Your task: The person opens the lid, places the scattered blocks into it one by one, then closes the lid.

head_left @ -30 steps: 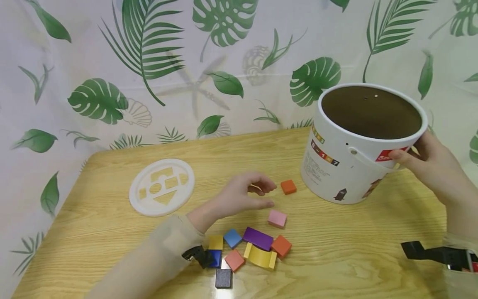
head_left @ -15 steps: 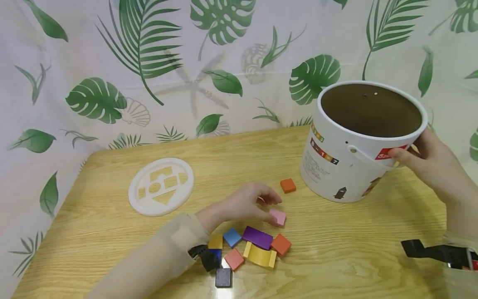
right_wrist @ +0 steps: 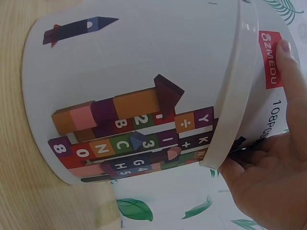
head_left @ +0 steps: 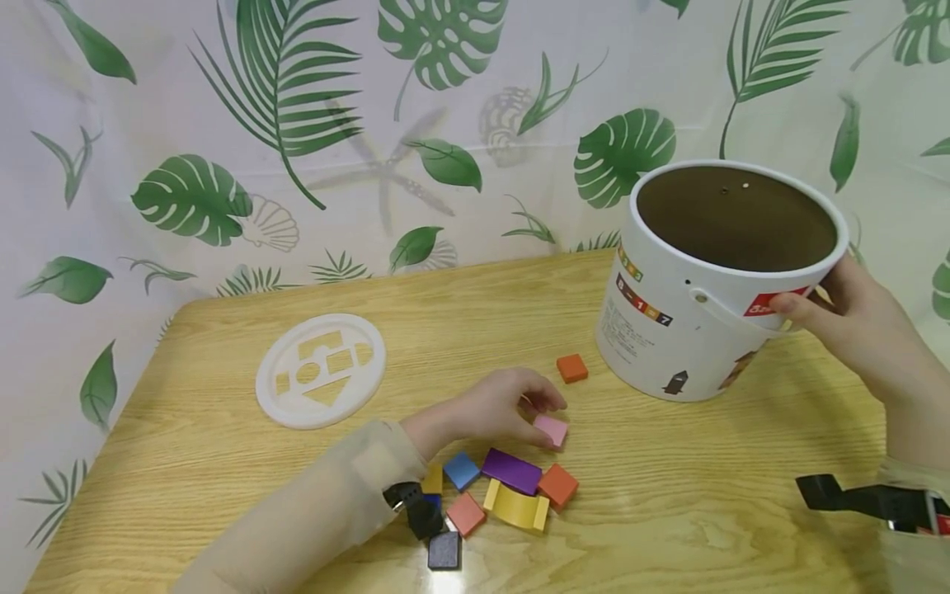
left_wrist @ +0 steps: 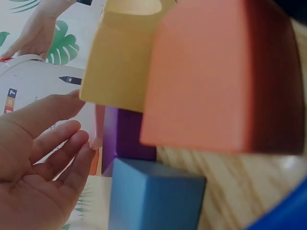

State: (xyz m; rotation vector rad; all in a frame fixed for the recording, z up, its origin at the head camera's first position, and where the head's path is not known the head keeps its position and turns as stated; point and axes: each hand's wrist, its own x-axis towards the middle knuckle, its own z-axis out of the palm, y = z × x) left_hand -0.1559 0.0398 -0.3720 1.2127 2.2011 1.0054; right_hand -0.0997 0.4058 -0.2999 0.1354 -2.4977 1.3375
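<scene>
My left hand (head_left: pixel 505 408) is low over the table, its thumb and curled fingers around a small pink block (head_left: pixel 552 431). In the left wrist view, the pink block (left_wrist: pixel 97 127) shows as a thin strip between the thumb and the fingertips. A white bucket (head_left: pixel 668 330) with printed block pictures stands upright at the right. My right hand (head_left: pixel 864 330) grips its right side below the rim, thumb on the red label and fingers largely hidden behind. An orange block (head_left: pixel 572 368) lies between the left hand and the bucket.
Nearer me are a purple block (head_left: pixel 512 471), a yellow arched block (head_left: pixel 517 506), a blue block (head_left: pixel 462 472), two reddish blocks and a black block (head_left: pixel 444 551). A white oval plate with cutouts (head_left: pixel 359 396) lies at the left. Leaf-print cloth (head_left: pixel 445 206) hangs behind.
My left hand has moved slightly right and toward me, onto the pink block, and its fingers have drawn in around it. The right hand and bucket look still.
</scene>
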